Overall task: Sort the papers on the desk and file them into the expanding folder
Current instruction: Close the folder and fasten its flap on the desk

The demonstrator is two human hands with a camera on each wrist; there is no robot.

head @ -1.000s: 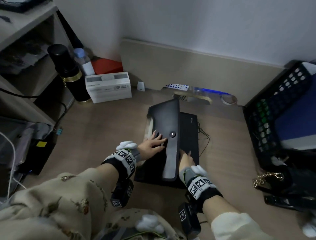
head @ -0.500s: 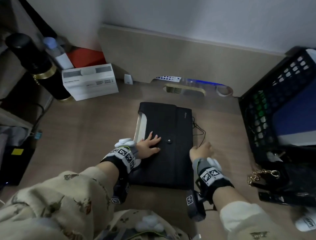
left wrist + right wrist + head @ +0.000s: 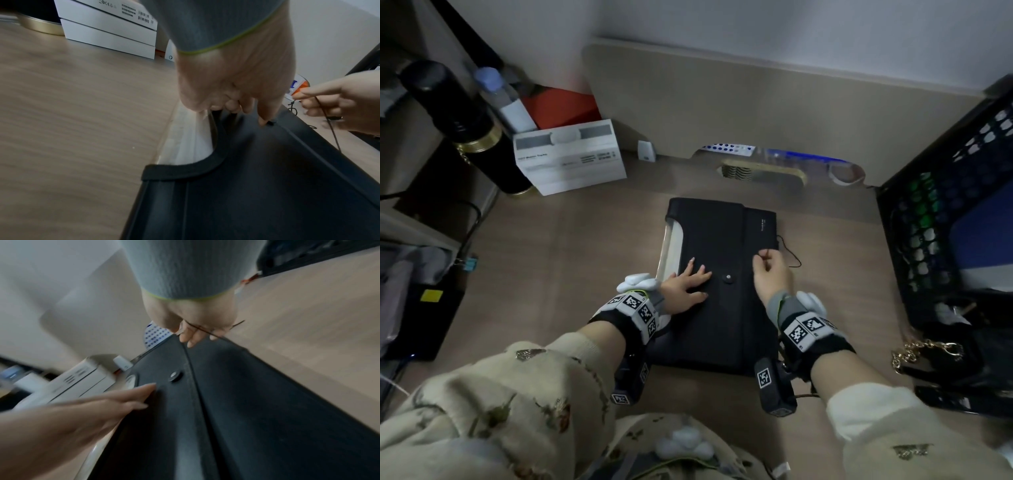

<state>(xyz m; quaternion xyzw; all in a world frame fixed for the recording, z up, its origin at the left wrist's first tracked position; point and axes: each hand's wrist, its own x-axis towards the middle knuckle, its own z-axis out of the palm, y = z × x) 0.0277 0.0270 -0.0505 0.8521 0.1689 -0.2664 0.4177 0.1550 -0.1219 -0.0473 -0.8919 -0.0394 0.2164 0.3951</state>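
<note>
L hand (image 3: 686,287) lies flat, fingers straight, pressing the flap of the closed folder (image 3: 726,322) on the desk (image 3: 571,260), just left of the button (image 3: 728,277). R hand (image 3: 771,274) pinches the cord (image 3: 789,255) at the flap edge, right of the button. Papers (image 3: 671,246) show at folder's left side, beyond L fingertips.
</note>
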